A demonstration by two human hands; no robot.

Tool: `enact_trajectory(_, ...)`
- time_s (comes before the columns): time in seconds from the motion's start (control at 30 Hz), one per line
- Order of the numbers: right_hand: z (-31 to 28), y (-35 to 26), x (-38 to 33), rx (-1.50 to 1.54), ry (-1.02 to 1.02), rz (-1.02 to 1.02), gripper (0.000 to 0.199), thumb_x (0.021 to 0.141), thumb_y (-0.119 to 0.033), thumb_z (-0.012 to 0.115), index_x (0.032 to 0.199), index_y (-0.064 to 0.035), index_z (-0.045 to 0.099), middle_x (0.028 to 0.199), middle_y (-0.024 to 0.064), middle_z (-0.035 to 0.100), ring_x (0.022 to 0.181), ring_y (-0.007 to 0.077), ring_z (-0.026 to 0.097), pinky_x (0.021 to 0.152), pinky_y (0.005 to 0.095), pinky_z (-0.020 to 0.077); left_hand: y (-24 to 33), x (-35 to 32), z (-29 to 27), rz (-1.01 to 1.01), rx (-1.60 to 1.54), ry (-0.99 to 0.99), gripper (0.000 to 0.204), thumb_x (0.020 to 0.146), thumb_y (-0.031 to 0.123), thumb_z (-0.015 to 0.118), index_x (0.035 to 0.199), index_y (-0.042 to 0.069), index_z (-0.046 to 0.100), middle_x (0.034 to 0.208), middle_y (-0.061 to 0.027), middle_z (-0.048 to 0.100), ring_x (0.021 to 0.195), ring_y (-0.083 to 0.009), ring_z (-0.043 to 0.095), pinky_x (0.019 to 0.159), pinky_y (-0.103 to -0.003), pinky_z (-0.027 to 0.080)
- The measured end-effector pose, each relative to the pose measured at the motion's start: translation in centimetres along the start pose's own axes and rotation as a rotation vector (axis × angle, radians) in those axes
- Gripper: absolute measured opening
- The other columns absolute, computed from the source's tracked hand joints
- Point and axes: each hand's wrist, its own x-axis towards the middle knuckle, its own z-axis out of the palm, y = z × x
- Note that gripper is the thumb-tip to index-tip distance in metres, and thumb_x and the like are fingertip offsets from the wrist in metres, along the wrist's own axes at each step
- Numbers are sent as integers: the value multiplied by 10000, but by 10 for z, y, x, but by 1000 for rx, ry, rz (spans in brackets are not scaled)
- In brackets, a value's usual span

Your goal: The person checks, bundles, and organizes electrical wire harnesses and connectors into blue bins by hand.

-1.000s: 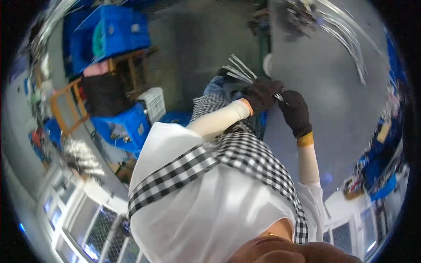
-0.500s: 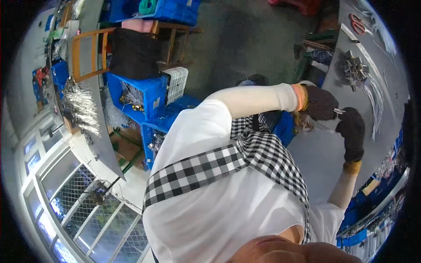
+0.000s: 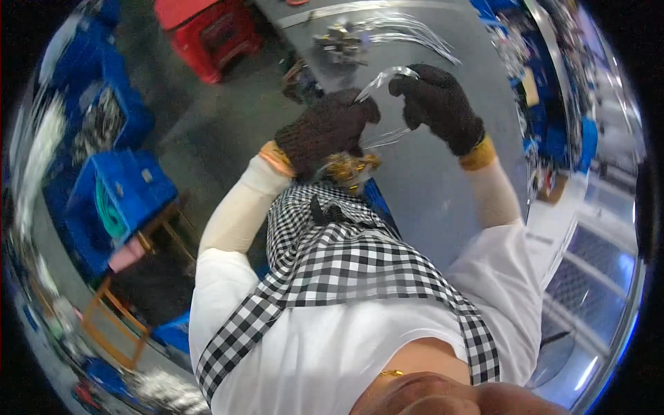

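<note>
No text, label, brand, number or sign can be read on anything in view

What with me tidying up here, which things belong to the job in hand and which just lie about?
In the job:
silvery strip between the left hand and right hand
probably the loose strips on the grey table
possibly the metallic cluster beside them

Apparently just lying about:
red stool
blue crate with green coil
wooden frame
</note>
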Motion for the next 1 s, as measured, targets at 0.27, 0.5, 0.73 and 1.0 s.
enact_trajectory(0.27,-117,11,-101,-895,116,-120,219,889,-141,741,1058,-10,694,950,163,688,796,317,675,708,357,557,26,102,38,79,-271,-428,232,936,168,636,1120,28,618,966,-85,614,794,-170,633,688,-300,526)
enact_trajectory(0.5,-140,101,-158,274,832,83,263,888,-124,713,1125,-17,672,896,80,689,855,182,688,757,346,565,42,190,100,136,-309,-359,333,824,88,759,1117,39,609,863,-101,586,706,-199,627,697,-350,542)
enact_trajectory(0.73,-148,88,-163,764,883,110,260,994,-174,634,1175,13,647,801,60,624,764,190,681,745,340,575,8,231,117,-57,-329,-615,287,828,13,716,1087,30,596,912,-91,615,761,-214,620,668,-347,526)
enact_trajectory(1.0,-144,65,-112,602,735,-39,237,1005,-129,604,1204,-9,650,769,37,611,663,185,638,695,316,562,-45,265,79,-472,-842,-846,184,967,-14,610,1143,25,571,811,-23,492,746,-75,555,771,-335,582)
